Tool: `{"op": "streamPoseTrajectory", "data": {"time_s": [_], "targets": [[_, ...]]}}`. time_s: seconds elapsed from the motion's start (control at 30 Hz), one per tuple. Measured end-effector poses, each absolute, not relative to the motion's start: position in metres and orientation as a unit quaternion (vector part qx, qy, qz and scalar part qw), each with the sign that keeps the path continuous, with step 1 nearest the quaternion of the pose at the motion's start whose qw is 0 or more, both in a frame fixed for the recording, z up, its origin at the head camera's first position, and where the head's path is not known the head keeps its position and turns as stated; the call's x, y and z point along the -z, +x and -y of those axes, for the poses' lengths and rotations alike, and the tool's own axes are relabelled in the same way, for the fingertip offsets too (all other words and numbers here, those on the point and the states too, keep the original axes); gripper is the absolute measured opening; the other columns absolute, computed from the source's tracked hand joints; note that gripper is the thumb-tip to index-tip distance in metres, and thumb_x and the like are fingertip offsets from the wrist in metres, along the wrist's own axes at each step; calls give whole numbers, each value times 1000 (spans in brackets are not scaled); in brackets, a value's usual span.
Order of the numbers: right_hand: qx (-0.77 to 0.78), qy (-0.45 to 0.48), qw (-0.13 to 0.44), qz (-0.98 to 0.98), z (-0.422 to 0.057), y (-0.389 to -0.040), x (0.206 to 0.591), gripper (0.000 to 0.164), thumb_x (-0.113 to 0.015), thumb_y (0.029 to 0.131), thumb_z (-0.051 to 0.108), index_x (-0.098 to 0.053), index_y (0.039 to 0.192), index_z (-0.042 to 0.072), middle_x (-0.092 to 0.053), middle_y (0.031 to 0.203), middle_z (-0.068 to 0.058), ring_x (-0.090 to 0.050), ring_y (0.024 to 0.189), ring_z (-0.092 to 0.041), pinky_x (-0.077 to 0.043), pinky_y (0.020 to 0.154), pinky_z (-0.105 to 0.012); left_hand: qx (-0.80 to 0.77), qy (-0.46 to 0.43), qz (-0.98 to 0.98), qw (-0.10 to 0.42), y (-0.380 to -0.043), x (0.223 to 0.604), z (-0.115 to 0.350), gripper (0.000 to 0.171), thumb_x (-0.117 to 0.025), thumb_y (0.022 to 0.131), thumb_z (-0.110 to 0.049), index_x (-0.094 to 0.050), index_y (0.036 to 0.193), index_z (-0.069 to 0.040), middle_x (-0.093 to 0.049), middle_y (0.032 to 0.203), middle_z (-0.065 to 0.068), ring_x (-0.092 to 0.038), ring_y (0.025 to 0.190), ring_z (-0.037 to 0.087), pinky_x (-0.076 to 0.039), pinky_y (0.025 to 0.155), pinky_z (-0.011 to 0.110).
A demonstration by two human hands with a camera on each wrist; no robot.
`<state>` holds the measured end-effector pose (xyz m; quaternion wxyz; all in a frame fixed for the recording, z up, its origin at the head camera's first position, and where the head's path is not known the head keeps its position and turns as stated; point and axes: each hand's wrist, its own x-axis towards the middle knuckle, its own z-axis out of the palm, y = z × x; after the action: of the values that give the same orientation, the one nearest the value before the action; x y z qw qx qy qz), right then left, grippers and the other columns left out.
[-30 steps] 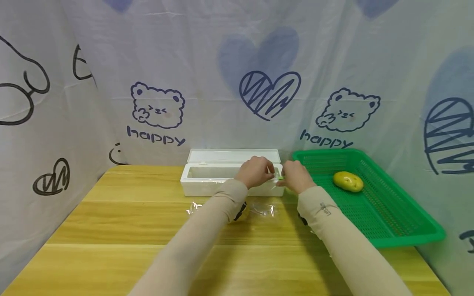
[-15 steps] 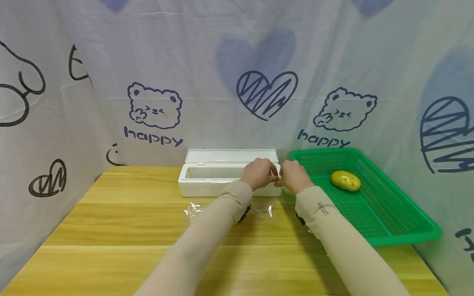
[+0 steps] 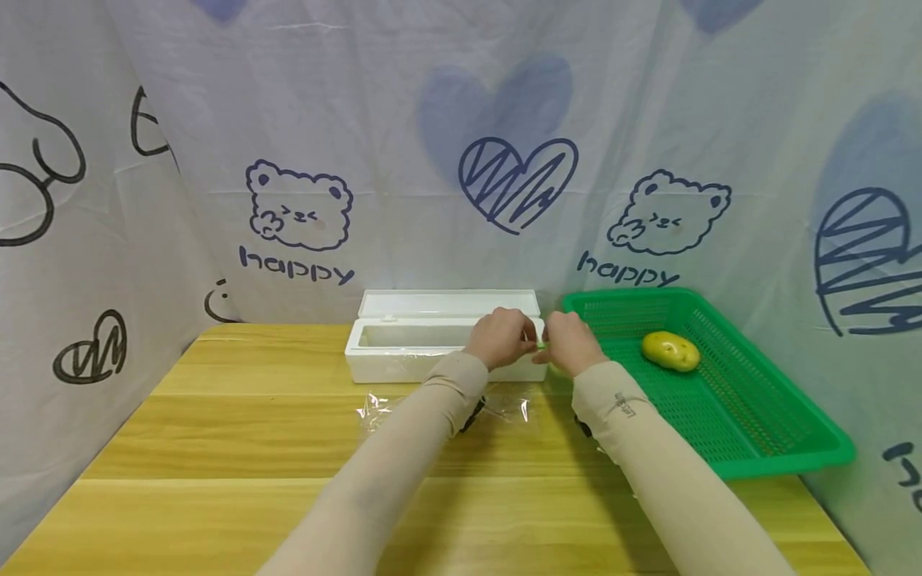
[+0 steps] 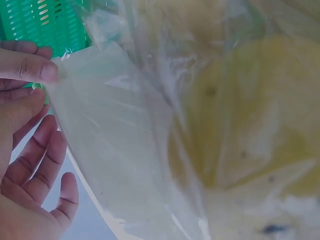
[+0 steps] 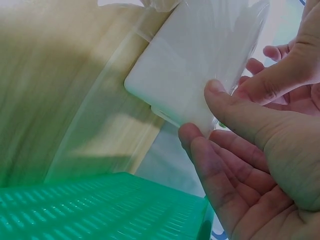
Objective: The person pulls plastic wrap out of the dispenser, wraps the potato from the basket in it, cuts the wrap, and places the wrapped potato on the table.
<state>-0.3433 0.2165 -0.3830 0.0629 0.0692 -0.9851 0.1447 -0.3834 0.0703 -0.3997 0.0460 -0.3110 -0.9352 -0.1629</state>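
At the right end of a white cling film box, my left hand and right hand meet. A small green slider shows between their fingertips, and both appear to pinch it. The box's lid stands open at the back. Clear cling film hangs down the front of the box onto the table, with shiny folds. Behind the film in the left wrist view is a blurred, yellow, dark-specked rounded thing, perhaps a potato. My left forearm mostly hides that spot in the head view.
To the right stands a green slotted basket with one potato in it. The wooden table extends left and toward me. A patterned cloth hangs behind the box.
My left hand has moved slightly right, closer to the right hand and the green slider. The view has shifted a little. The box and basket stay in place.
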Motion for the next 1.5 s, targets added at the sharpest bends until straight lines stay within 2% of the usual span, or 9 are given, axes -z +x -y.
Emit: {"op": "streamPoseTrajectory", "data": {"time_s": [0.17,0.37,0.5,0.63,0.9,1.13,1.33,1.5], "targets": [[-143,67,60,986,-215,-343,381,30,-97,79,15,-73,86,-3,-76,89,-17,-69,80,-32,-60,76,-47,158,-332,929,46,-381,395,-68,13,-76,101,-19,-86,108,-15,-84,104,1,-77,97,23,-64,85,37],[-137,76,55,986,-214,-344,380,30,-97,79,14,-72,80,-2,-73,81,-14,-68,76,-31,-60,75,-46,149,-344,925,58,-379,391,-66,10,-76,98,-12,-85,98,-12,-83,96,2,-75,91,22,-63,84,38],[-135,80,47,987,-213,-345,380,43,-96,80,14,-58,63,6,-56,64,-4,-57,66,-24,-53,66,-39,151,-350,922,64,-378,391,-66,12,-76,97,-9,-83,87,-10,-80,88,3,-67,79,18,-60,78,35],[-136,83,43,986,-212,-345,380,57,-96,81,14,-44,57,14,-43,59,1,-48,62,-20,-44,61,-34,150,-356,920,66,-379,390,-65,15,-77,97,-10,-81,83,-9,-79,84,4,-61,75,16,-58,75,34],[-137,78,44,987,-210,-345,378,45,-96,80,12,-54,62,9,-59,67,-5,-57,67,-22,-52,65,-36,142,-363,918,71,-384,392,-61,16,-78,94,-9,-80,78,-10,-76,79,2,-60,74,15,-56,71,32],[-135,79,44,987,-210,-345,378,34,-97,78,11,-65,70,4,-69,75,-9,-64,72,-25,-58,71,-40,140,-370,917,58,-385,388,-56,9,-79,95,-10,-84,87,-7,-81,91,6,-74,90,24,-64,84,37],[-130,83,43,987,-212,-345,378,31,-97,77,11,-68,75,1,-73,81,-13,-69,78,-28,-61,76,-43,153,-379,912,46,-383,383,-49,9,-81,95,-9,-84,88,-4,-82,91,9,-76,94,28,-63,89,39],[-131,79,23,988,-212,-345,378,32,-97,78,12,-66,75,2,-71,78,-10,-64,73,-23,-59,73,-39,150,-375,914,31,-382,382,-45,9,-79,98,-10,-84,92,-4,-82,98,9,-76,99,28,-63,93,40]]}}
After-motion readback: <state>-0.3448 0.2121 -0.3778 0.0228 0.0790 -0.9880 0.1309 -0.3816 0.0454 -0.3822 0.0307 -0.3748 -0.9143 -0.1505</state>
